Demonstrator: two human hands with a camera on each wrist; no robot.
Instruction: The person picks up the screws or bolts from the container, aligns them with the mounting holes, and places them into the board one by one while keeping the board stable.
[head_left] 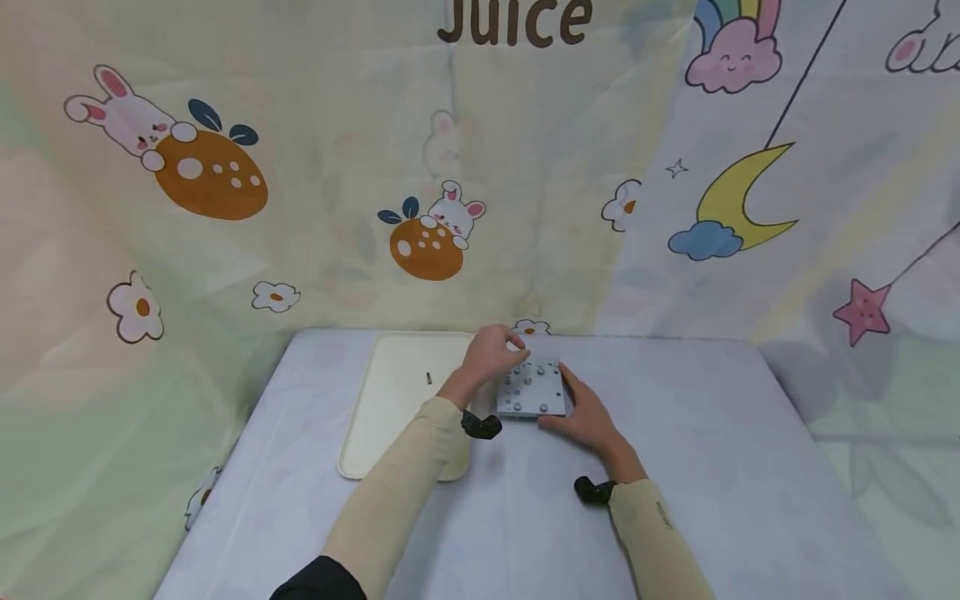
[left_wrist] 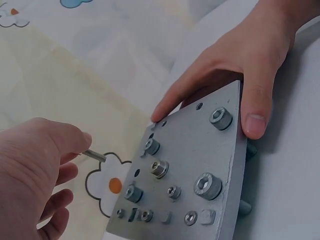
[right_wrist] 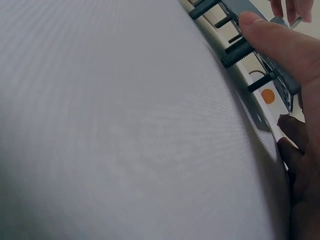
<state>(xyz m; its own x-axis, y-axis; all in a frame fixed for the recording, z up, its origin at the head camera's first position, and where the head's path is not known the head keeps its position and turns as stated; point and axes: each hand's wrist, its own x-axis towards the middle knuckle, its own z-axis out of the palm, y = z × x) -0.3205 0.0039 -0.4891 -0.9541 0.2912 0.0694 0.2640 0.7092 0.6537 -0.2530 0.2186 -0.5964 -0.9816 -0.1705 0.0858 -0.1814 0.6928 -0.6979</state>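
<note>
My left hand (head_left: 491, 354) pinches a small screw (left_wrist: 94, 155) between thumb and forefinger, its threaded shaft pointing toward the plate in the left wrist view. The other fingers curl loosely below. A grey metal plate (left_wrist: 192, 135) is set with several socket-head screws of different sizes and has a few bare holes. My right hand (head_left: 588, 417) grips this plate by its edges, thumb on the near side and fingers on the far side. Under the plate, threaded screw ends (right_wrist: 237, 53) stick out in the right wrist view. The left hand hovers by the plate's far left corner.
A cream tray (head_left: 390, 433) lies left of the plate, partly under the left forearm. On it is one small dark screw-like piece (head_left: 429, 378). A white cloth (head_left: 525, 517) covers the table, and a printed curtain (head_left: 330, 242) hangs behind its far edge.
</note>
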